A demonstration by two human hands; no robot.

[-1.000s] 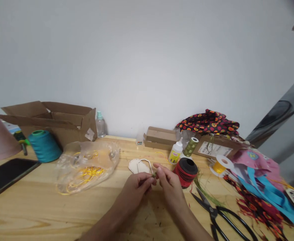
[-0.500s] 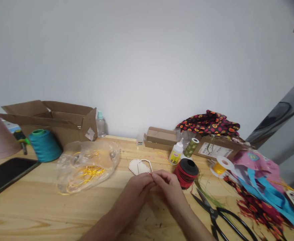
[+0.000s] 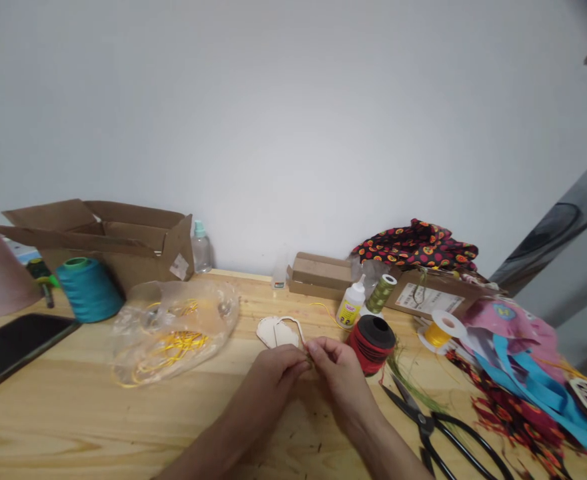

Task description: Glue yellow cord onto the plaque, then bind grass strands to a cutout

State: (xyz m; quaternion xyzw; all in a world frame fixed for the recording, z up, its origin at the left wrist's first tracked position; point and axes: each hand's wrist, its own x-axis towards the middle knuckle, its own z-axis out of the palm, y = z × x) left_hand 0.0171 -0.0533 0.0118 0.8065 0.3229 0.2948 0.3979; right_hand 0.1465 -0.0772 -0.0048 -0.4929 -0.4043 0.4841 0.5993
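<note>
My left hand (image 3: 273, 373) and my right hand (image 3: 336, 367) meet over the wooden table (image 3: 63, 420), fingertips pinched together on a tiny thin piece, perhaps thread, too small to name. Just beyond the fingers lie pale wooden cut-out shapes (image 3: 279, 331). A red spool with a black core (image 3: 371, 341) stands right of my right hand. Black scissors (image 3: 438, 427) lie to the right of my right forearm, beside loose green strands (image 3: 403, 373).
A clear plastic bag of yellow cord (image 3: 171, 337) lies left of the hands. Teal thread cone (image 3: 87, 289), open cardboard box (image 3: 103, 240), dark phone (image 3: 8, 350) at left. Glue bottle (image 3: 351, 304), olive spool (image 3: 382, 292), yellow spool (image 3: 441, 329), patterned fabric (image 3: 418, 247) and blue ribbons (image 3: 533, 380) at right.
My hands have drawn closer together and the fingertips now pinch in a tight cluster; a second ago they were slightly apart with a small piece held between them.
</note>
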